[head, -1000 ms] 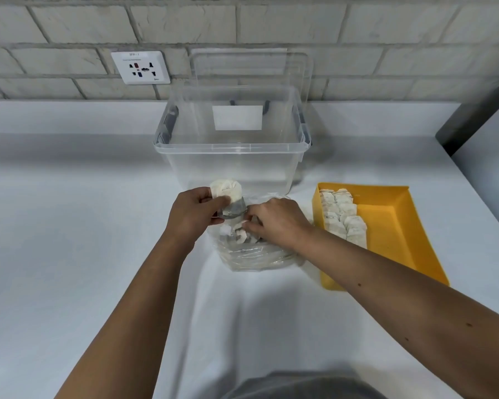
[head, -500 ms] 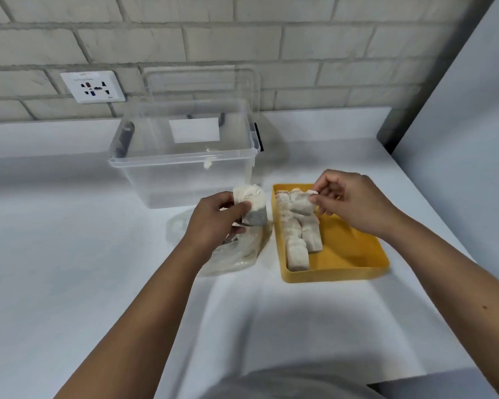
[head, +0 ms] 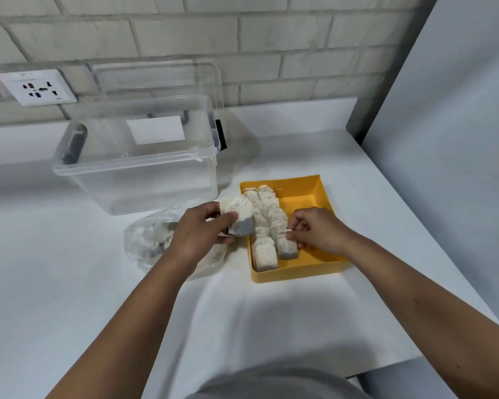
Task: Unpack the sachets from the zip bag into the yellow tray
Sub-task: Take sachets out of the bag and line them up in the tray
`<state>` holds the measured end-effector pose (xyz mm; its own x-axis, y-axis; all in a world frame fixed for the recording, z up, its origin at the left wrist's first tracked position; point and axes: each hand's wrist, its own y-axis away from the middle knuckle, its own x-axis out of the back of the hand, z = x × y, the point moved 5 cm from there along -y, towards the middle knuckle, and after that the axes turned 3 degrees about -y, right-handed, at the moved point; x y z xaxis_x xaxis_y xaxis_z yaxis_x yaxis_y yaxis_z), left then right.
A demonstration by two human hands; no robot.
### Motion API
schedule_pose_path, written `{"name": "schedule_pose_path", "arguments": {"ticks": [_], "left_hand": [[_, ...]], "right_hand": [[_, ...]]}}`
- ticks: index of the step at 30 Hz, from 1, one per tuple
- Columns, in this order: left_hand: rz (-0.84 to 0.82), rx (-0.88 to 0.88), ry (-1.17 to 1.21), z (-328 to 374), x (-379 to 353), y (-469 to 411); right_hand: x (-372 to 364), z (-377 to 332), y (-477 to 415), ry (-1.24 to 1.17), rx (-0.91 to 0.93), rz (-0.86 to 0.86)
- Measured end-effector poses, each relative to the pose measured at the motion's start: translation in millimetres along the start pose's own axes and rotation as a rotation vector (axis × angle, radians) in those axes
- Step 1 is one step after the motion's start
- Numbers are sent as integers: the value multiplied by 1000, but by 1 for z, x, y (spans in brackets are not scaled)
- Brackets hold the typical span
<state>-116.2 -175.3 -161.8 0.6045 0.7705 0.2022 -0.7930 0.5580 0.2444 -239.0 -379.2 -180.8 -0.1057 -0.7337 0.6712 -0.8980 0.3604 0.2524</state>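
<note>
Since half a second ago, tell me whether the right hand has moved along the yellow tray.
Yes. The right hand came from the yellow tray's far rim toward its near end, pinching a sachet.

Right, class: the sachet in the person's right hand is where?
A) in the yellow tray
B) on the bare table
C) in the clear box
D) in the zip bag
A: the right hand pinches a sachet standing inside the yellow tray, beside the other sachets.
</note>
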Motion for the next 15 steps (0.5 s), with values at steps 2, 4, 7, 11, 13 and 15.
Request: {"name": "schedule_pose_path", "arguments": {"ticks": [2, 4, 7, 11, 13, 15], "left_hand": [[4, 9, 0, -2, 1, -1], [11, 21, 5, -4, 2, -1], [19, 37, 27, -3, 1, -1], [3, 62, 44, -4, -2, 0], [-18, 77, 74, -3, -6, 2], [-45, 88, 126, -2, -11, 5]], "right_hand": [[-1, 1, -4, -47, 0, 48], [-2, 1, -8, -73, 2, 67], [-2, 1, -12, -88, 16, 84], [-4, 1, -13, -80, 20, 79], [-3, 1, -12, -83, 16, 87], [2, 0, -9, -55, 12, 124]]}}
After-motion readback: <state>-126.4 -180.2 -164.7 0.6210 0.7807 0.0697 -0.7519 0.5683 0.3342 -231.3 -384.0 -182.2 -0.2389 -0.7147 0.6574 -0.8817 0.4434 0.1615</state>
